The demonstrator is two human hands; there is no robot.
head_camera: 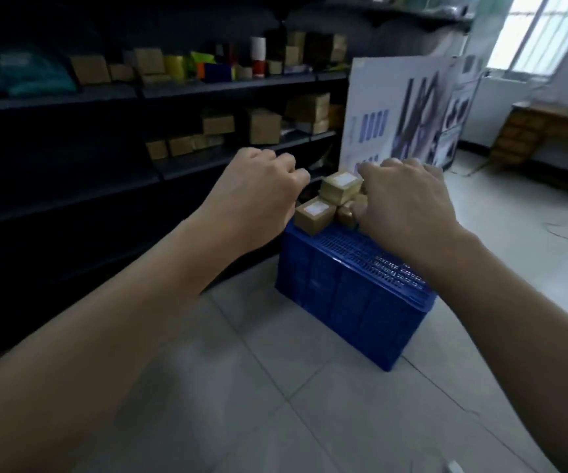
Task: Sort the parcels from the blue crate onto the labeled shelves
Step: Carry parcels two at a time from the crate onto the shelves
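Hovering left hand (258,196) fisted, empty | right hand (408,203) grip unclear | boxy cardboard parcels (339,188) | blue crate (354,298)

The crate (340,295), at 5 o'clock from centre, is saturated blue, its top a fine slotted grid. The parcels (313,216) on it are tan, two with white labels. The shelves (207,87), from 9 to 12 o'clock, are near-black and carry tan boxes (263,126), a white-and-red cylinder (258,56), a deep blue box (217,71) and a teal bag (26,73). The floor (258,387) is pale grey tile with darker joints. The board (395,110) at 1 o'clock is white with lavender bars.
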